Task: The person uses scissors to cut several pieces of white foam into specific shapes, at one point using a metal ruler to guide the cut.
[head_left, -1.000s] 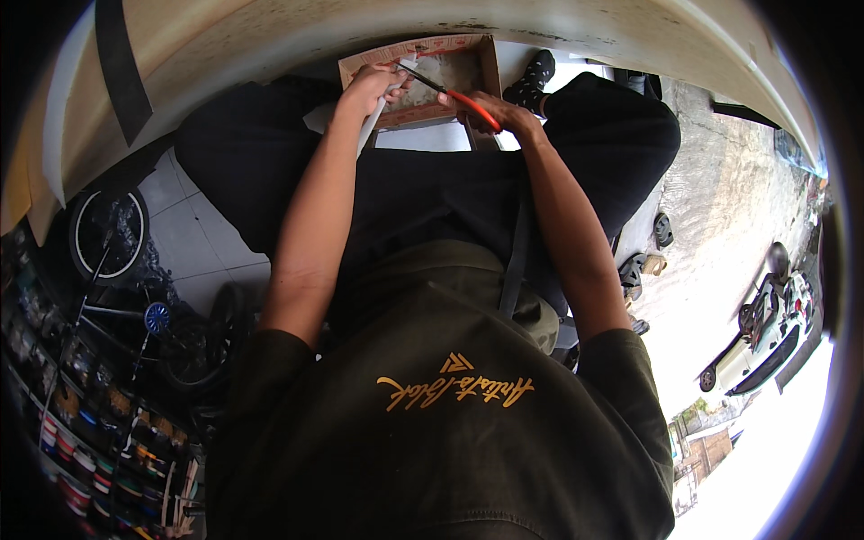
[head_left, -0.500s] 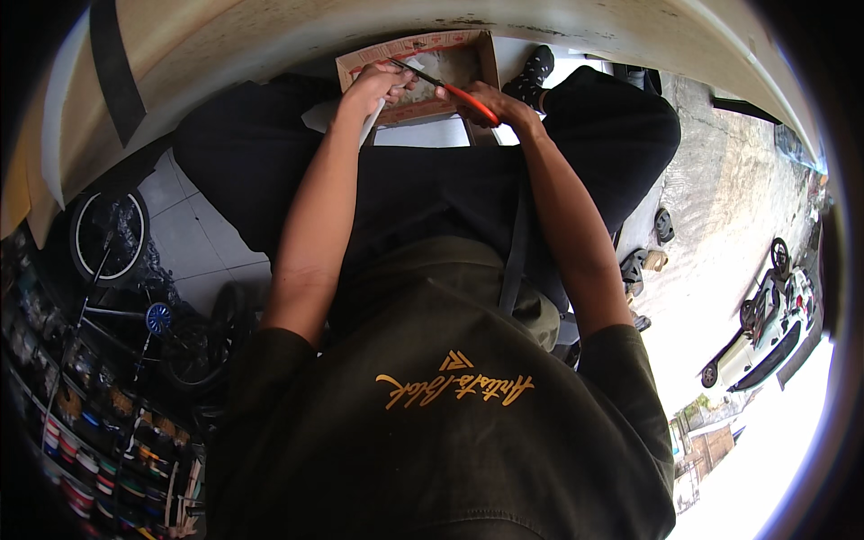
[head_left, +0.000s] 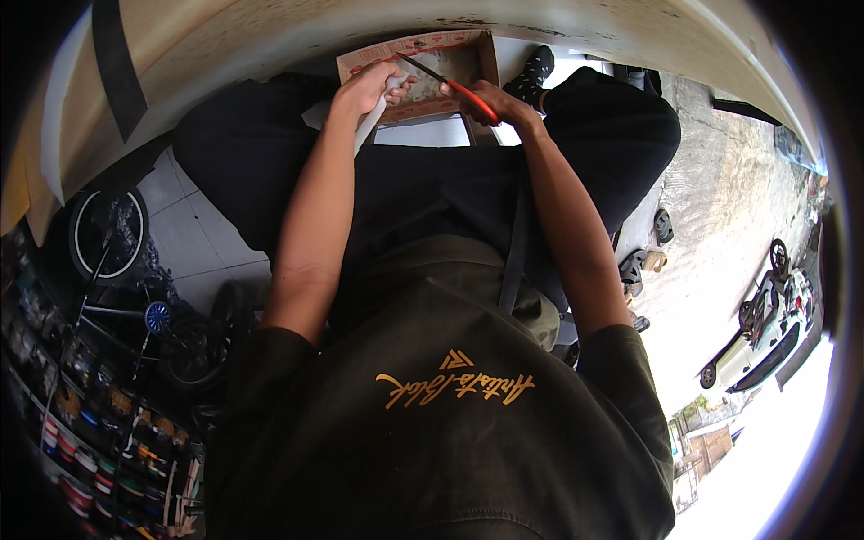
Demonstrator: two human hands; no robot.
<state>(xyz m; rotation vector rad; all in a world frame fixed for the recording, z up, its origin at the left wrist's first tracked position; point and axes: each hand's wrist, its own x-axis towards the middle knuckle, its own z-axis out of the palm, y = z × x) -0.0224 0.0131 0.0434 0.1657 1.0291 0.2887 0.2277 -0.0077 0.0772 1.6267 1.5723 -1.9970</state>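
My left hand (head_left: 367, 88) is closed around a white strip (head_left: 370, 126), perhaps paper or cloth. One end of the strip shows at my fingers and the rest trails down beside my wrist. In my right hand (head_left: 493, 99) is a pair of scissors (head_left: 472, 101) with orange-red handles and dark blades. Its blades point up and left, just beyond my left fingers, and look apart from the strip. Both hands are over a shallow cardboard box (head_left: 490, 59) with pale scraps at its bottom, too small to make out.
My crossed legs in dark trousers (head_left: 243, 162) flank the box. A large pale curved panel (head_left: 297, 40) arches close beyond it. At left are a small bicycle (head_left: 110, 234) and shelves of coloured containers (head_left: 81, 459). To the right are sandals (head_left: 634, 270) and a parked motorbike (head_left: 765, 310).
My left hand has shifted slightly left and turned, drawing the white strip away from the scissor blades. The scissors have moved only a little.
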